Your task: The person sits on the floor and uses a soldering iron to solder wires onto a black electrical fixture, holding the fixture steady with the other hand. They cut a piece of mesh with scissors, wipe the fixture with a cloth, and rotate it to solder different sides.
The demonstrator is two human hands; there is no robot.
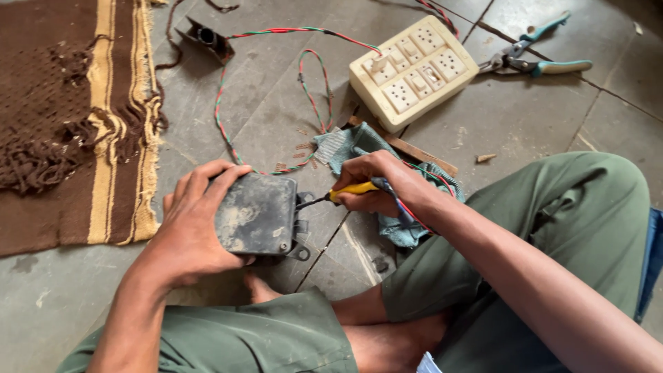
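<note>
We clamp the dusty black box (257, 214) against the floor with our left hand (193, 224), fingers curled tight over its top edge so it stays steady, while our right hand (378, 185) closes around the one yellow-handled screwdriver (345, 191), tip set at the box's right side. Around us we count one cream socket board (414, 70), one pair of teal-handled snips (535, 59), one brown rug (69, 117) and one green cloth (359, 148).
</note>
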